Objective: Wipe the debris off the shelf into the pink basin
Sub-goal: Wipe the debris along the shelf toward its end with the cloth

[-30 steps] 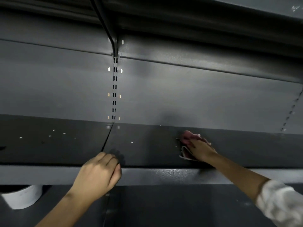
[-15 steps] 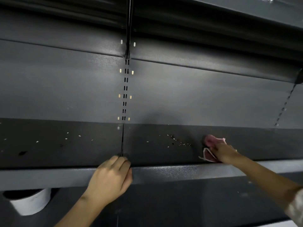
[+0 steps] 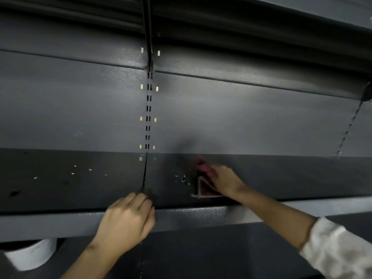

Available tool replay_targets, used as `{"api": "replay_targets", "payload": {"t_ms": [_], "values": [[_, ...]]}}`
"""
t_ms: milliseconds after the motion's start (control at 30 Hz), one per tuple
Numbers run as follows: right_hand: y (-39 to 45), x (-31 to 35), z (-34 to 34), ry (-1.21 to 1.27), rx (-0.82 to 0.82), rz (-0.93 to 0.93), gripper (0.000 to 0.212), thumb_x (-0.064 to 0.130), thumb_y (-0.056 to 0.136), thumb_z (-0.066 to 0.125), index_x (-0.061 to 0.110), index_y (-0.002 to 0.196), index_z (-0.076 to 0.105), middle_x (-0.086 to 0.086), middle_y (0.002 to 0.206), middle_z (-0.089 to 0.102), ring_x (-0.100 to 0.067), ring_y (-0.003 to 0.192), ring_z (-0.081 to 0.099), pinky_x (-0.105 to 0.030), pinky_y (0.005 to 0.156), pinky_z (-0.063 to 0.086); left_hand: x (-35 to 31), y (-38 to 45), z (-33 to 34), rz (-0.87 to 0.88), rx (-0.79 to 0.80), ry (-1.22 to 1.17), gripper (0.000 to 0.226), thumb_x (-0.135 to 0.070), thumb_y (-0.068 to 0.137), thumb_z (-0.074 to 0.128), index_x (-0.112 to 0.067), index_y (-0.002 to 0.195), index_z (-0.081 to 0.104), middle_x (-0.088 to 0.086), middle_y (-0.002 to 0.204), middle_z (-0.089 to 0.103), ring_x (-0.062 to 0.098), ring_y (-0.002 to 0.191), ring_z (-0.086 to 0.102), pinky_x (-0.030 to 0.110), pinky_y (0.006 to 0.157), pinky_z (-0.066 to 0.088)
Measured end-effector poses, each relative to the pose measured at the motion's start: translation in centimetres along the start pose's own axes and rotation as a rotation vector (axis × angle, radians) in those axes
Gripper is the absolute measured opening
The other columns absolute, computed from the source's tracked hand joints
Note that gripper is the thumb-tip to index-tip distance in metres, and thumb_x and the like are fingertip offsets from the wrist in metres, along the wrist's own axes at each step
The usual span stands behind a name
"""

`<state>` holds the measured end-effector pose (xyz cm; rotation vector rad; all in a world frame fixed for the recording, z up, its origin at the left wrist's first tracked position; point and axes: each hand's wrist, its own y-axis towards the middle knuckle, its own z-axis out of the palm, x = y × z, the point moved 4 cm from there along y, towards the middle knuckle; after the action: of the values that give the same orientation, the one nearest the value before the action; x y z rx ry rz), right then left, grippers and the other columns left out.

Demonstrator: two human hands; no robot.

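Observation:
A dark grey metal shelf (image 3: pixel 281 178) runs across the view. My right hand (image 3: pixel 223 179) presses a pink cloth (image 3: pixel 204 189) flat on the shelf, right of the centre seam. A small cluster of crumbs (image 3: pixel 183 179) lies just left of the cloth. More pale specks of debris (image 3: pixel 80 171) are scattered on the left shelf panel. My left hand (image 3: pixel 128 218) rests with its fingers curled over the shelf's front lip at the seam. No pink basin is in view.
A slotted upright (image 3: pixel 148 109) splits the grey back panel. An upper shelf (image 3: pixel 261 15) hangs overhead. A white round container (image 3: pixel 32 254) sits below the shelf at bottom left. A dark smudge (image 3: pixel 15 193) marks the far left panel.
My right hand has swept the cloth leftward, bunching the crumbs closer to the seam. My left hand stays on the front lip.

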<state>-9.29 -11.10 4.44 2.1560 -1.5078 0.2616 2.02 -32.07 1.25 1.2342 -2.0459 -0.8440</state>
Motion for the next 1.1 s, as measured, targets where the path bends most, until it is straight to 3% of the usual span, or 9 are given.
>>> {"api": "replay_targets", "payload": {"t_ms": [133, 233, 367, 500, 567, 633, 733, 1000, 1100], "values": [[1.6, -8.3, -4.9, -0.161, -0.027, 0.23, 0.036, 0.015, 0.093, 0.044, 0.014, 0.129, 0.049, -0.018, 0.132, 0.054, -0.035, 0.119, 0.052, -0.034, 0.1, 0.037, 0.1, -0.4, 0.5, 0.012, 0.009, 0.001, 0.033, -0.021, 0.075, 0.043, -0.01, 0.054, 0.066, 0.003, 0.058, 0.065, 0.021, 0.049, 0.062, 0.021, 0.042, 0.049], [2.2, -12.9, -5.5, -0.236, 0.0, 0.405, 0.028, 0.016, 0.089, 0.048, 0.003, 0.112, 0.056, -0.022, 0.122, 0.06, -0.036, 0.111, 0.056, -0.033, 0.097, 0.038, 0.2, -0.5, 0.8, 0.007, 0.018, 0.013, 0.032, -0.021, 0.075, 0.044, -0.011, 0.055, 0.067, 0.003, 0.059, 0.066, 0.02, 0.049, 0.062, 0.02, 0.042, 0.049], [5.8, -11.3, -2.9, -0.244, -0.001, 0.298, 0.023, 0.013, 0.089, 0.05, -0.002, 0.104, 0.059, -0.02, 0.117, 0.06, -0.032, 0.112, 0.056, -0.027, 0.087, 0.034, 0.1, -0.5, 1.0, -0.001, 0.009, 0.025, 0.032, -0.021, 0.075, 0.044, -0.011, 0.055, 0.067, 0.003, 0.059, 0.066, 0.019, 0.048, 0.061, 0.019, 0.042, 0.048], [9.2, -6.9, 0.7, 0.064, -0.085, 0.002, 0.031, -0.007, 0.069, 0.042, 0.003, 0.064, 0.071, -0.004, 0.062, 0.07, -0.008, 0.053, 0.066, -0.009, 0.051, 0.047, 0.0, -0.6, 1.0, 0.016, -0.033, 0.02, 0.058, -0.022, 0.094, 0.024, -0.01, 0.057, 0.068, 0.003, 0.06, 0.066, 0.02, 0.049, 0.061, 0.02, 0.044, 0.048], [8.8, -4.2, 1.8, -0.109, 0.039, -0.083, 0.025, -0.004, 0.083, 0.046, 0.001, 0.095, 0.067, -0.004, 0.094, 0.068, 0.008, 0.077, 0.062, 0.002, 0.068, 0.04, -0.2, -0.5, 0.9, 0.021, -0.034, 0.022, 0.065, -0.025, 0.095, 0.019, -0.01, 0.057, 0.069, 0.003, 0.061, 0.067, 0.02, 0.049, 0.062, 0.02, 0.044, 0.048], [8.5, -2.5, 3.4, -0.037, 0.134, -0.176, 0.027, 0.002, 0.089, 0.048, 0.0, 0.113, 0.059, -0.015, 0.126, 0.057, -0.014, 0.108, 0.055, -0.007, 0.086, 0.037, -0.2, -0.4, 0.8, 0.024, -0.032, 0.022, 0.066, -0.026, 0.096, 0.018, -0.01, 0.058, 0.069, 0.003, 0.061, 0.067, 0.02, 0.05, 0.062, 0.022, 0.045, 0.048], [7.7, -2.0, 3.0, -0.038, 0.116, -0.22, 0.026, 0.008, 0.089, 0.051, 0.007, 0.113, 0.062, -0.015, 0.123, 0.061, -0.027, 0.112, 0.056, -0.027, 0.094, 0.038, -0.2, -0.4, 0.6, 0.027, -0.044, 0.028, 0.068, -0.027, 0.097, 0.016, -0.01, 0.058, 0.069, 0.003, 0.061, 0.067, 0.021, 0.05, 0.062, 0.024, 0.044, 0.048], [8.7, -10.9, -1.9, -0.083, -0.025, 0.052, 0.029, 0.0, 0.092, 0.043, -0.003, 0.116, 0.057, -0.027, 0.128, 0.053, -0.036, 0.12, 0.051, -0.029, 0.097, 0.033, 0.9, -0.7, 0.4, 0.012, -0.09, 0.063, 0.066, -0.027, 0.096, 0.019, -0.01, 0.057, 0.069, 0.003, 0.062, 0.067, 0.019, 0.05, 0.06, 0.022, 0.045, 0.049], [10.0, -9.2, 0.5, -0.24, 0.036, -0.064, 0.027, -0.005, 0.09, 0.042, -0.009, 0.113, 0.056, -0.026, 0.129, 0.051, -0.034, 0.121, 0.048, -0.02, 0.101, 0.035, 1.0, -0.9, 1.0, -0.005, -0.118, 0.077, 0.061, -0.027, 0.094, 0.023, -0.012, 0.057, 0.069, 0.002, 0.061, 0.066, 0.015, 0.058, 0.053, 0.023, 0.052, 0.043]]}}
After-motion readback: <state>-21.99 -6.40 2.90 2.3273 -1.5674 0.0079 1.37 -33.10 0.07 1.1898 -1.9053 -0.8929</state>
